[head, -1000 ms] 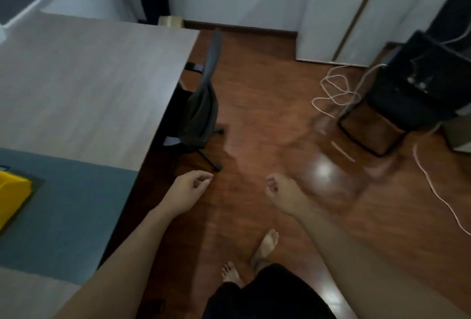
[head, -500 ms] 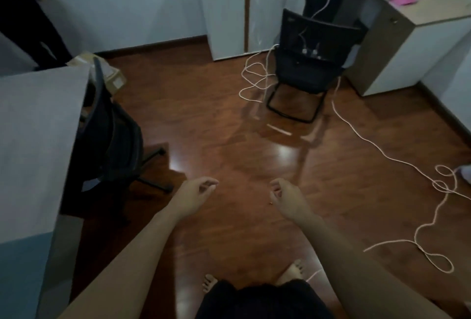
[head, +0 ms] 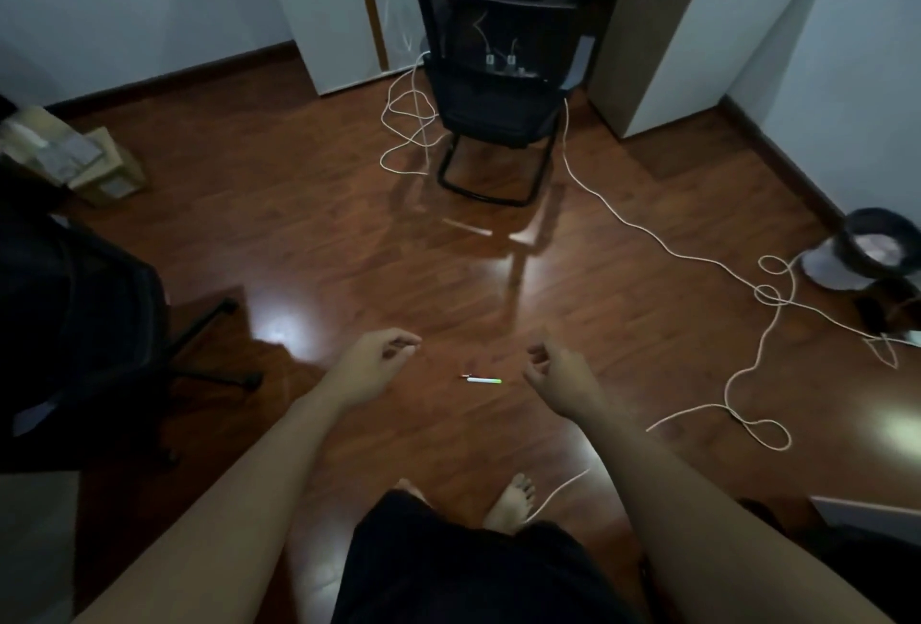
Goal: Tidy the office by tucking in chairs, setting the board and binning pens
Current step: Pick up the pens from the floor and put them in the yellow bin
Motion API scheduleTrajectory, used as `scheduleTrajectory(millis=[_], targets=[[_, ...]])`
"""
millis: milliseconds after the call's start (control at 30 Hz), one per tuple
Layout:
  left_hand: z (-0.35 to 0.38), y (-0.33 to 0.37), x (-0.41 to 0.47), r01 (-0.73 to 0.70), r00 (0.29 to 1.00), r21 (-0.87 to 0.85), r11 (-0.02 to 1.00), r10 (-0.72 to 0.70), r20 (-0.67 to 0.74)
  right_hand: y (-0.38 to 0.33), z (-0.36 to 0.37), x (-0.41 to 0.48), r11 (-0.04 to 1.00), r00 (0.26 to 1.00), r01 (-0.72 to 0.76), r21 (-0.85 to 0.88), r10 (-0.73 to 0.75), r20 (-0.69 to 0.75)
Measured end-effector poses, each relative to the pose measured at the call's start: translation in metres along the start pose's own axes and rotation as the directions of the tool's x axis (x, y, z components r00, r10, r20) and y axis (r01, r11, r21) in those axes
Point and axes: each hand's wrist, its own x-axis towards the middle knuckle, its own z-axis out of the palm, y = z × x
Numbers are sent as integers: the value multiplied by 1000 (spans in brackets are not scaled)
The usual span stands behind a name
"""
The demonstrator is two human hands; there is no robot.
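A white pen with a green end (head: 482,379) lies on the wooden floor between my two hands. My left hand (head: 375,364) hovers left of it, fingers loosely curled and holding nothing. My right hand (head: 560,377) hovers right of it, also loosely curled and empty. A black sled-base chair (head: 491,90) stands out in the room near the far cabinet. A black swivel chair (head: 75,324) sits at the left edge. A dark bin (head: 882,237) stands by the right wall.
White cable (head: 697,254) snakes across the floor from the sled-base chair toward the right, with loops near the bin. A cardboard box (head: 94,165) sits far left. A white cabinet (head: 339,10) and a desk (head: 697,25) line the far wall. My bare feet (head: 513,499) are below.
The view has swung right, away from the table; the sled-base chair, the bin and the pen on the floor have come into sight. Both hands stay held out, empty.
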Motion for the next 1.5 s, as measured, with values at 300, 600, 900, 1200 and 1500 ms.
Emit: scheduleTrajectory(millis=[300,600,900,1200,1500], targets=[[15,0,82,-24,990,18,1000,21,138,22,0,33,996,996,-89,-11,89,-7],[34,-25,155,18,986,-1,1000,-17,166,29,12,87,989,986,-143,-24,145,86],[88,-67,251,132,985,-43,990,-126,119,82,49,214,992,961,-107,-70,122,250],[286,-265,417,229,967,-8,973,-227,120,246,240,381,992,931,-58,-109,94,354],[494,-478,534,260,903,217,941,-316,290,401,460,449,974,862,1,-226,114,494]])
